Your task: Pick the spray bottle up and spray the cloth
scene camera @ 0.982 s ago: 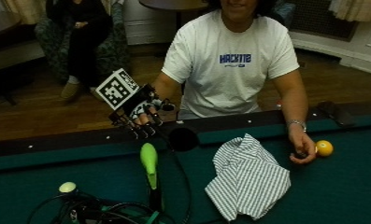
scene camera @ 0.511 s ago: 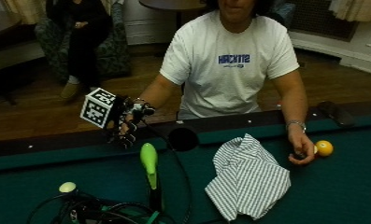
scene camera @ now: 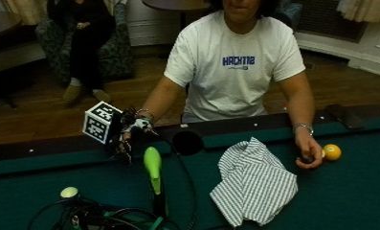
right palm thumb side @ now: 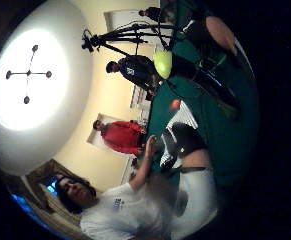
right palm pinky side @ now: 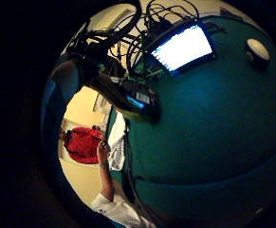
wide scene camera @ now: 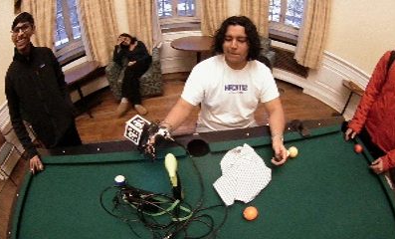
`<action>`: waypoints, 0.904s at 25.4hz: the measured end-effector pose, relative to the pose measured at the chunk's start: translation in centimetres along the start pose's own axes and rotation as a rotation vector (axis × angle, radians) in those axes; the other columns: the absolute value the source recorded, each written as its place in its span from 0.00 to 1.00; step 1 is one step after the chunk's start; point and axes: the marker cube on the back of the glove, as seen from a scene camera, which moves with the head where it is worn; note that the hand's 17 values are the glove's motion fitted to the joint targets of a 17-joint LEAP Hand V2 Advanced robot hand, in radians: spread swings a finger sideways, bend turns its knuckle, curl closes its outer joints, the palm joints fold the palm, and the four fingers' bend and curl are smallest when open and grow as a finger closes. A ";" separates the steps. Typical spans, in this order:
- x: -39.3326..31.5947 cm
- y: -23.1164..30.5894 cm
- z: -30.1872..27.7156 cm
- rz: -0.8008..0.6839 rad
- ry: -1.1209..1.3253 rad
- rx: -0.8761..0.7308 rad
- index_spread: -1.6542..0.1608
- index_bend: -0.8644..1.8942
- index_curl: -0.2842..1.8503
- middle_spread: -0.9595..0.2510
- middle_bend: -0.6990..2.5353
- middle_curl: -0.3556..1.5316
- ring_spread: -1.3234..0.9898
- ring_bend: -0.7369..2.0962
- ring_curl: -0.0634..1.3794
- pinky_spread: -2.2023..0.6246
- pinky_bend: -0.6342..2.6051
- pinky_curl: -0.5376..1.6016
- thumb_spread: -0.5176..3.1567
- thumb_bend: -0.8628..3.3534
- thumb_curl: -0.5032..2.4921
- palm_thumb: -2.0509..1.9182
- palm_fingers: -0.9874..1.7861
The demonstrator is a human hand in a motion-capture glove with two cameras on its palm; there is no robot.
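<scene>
- The spray bottle [scene camera: 152, 165] with its lime-green top stands upright on the green surface [scene camera: 342, 191], just beside the side pocket [scene camera: 187, 142] and in among a tangle of black cables [scene camera: 106, 215].
- The gloved right hand [scene camera: 129, 136] hovers just behind the bottle's top, near the rail. Its fingers hang down loosely curled, and we can't see them touching or holding anything.
- The bare left hand [scene camera: 308, 154] rests on the surface at the other side, fingers curled over something dark that we can't make out, right next to a yellow ball [scene camera: 331, 151].
- The striped cloth [scene camera: 253, 184] lies crumpled between the bottle and the bare hand, apart from both.
- Counting: one bottle and one cloth. For balls, the outside view gives us a yellow one plus a pale one [scene camera: 69, 192] by the cables.
- The wide outside view adds an orange ball [wide scene camera: 250, 212] in front of the cloth and a red ball [wide scene camera: 358, 148] near the far rail, so four in all.
- The little finger side palm view shows a lit screen [right palm pinky side: 182, 47] lying on the surface, which neither outside view catches.
</scene>
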 end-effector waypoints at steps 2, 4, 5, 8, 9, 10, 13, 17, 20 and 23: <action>0.1 -0.5 0.7 0.019 -0.006 0.003 0.70 0.36 0.25 0.67 0.27 0.37 0.50 0.40 0.28 0.82 0.29 0.42 0.42 0.21 0.29 0.72 0.63; 0.4 -1.0 1.3 0.035 -0.004 0.021 0.70 0.36 0.25 0.67 0.27 0.37 0.50 0.40 0.29 0.82 0.29 0.42 0.42 0.21 0.29 0.72 0.63; 0.5 -1.2 1.5 0.044 -0.004 0.032 0.70 0.36 0.26 0.67 0.28 0.37 0.50 0.40 0.29 0.81 0.29 0.42 0.42 0.21 0.29 0.73 0.64; 0.9 -1.8 2.4 0.070 -0.022 0.049 0.71 0.34 0.25 0.64 0.30 0.39 0.49 0.42 0.29 0.78 0.30 0.42 0.41 0.21 0.30 0.74 0.73; 1.0 -1.9 2.6 0.075 -0.032 0.053 0.72 0.34 0.24 0.63 0.30 0.39 0.49 0.43 0.30 0.75 0.32 0.42 0.41 0.21 0.30 0.74 0.78; 1.1 -2.1 2.8 0.078 -0.044 0.059 0.72 0.35 0.25 0.63 0.30 0.40 0.49 0.44 0.31 0.73 0.33 0.43 0.41 0.21 0.30 0.74 0.83; 1.6 -2.3 3.0 0.072 -0.089 0.102 0.74 0.39 0.27 0.62 0.33 0.42 0.48 0.48 0.35 0.74 0.38 0.47 0.39 0.21 0.31 0.75 0.88; 2.0 -2.7 2.7 0.060 -0.113 0.155 0.74 0.47 0.31 0.61 0.38 0.46 0.48 0.51 0.39 0.74 0.41 0.50 0.39 0.21 0.33 0.75 0.90; 1.8 -3.3 2.8 0.056 -0.106 0.159 0.75 0.52 0.34 0.61 0.41 0.49 0.47 0.55 0.43 0.74 0.43 0.52 0.38 0.22 0.34 0.77 0.89; 0.7 -4.4 3.3 0.071 -0.124 0.173 0.76 0.55 0.36 0.60 0.43 0.51 0.47 0.57 0.46 0.74 0.45 0.55 0.36 0.21 0.35 0.77 0.87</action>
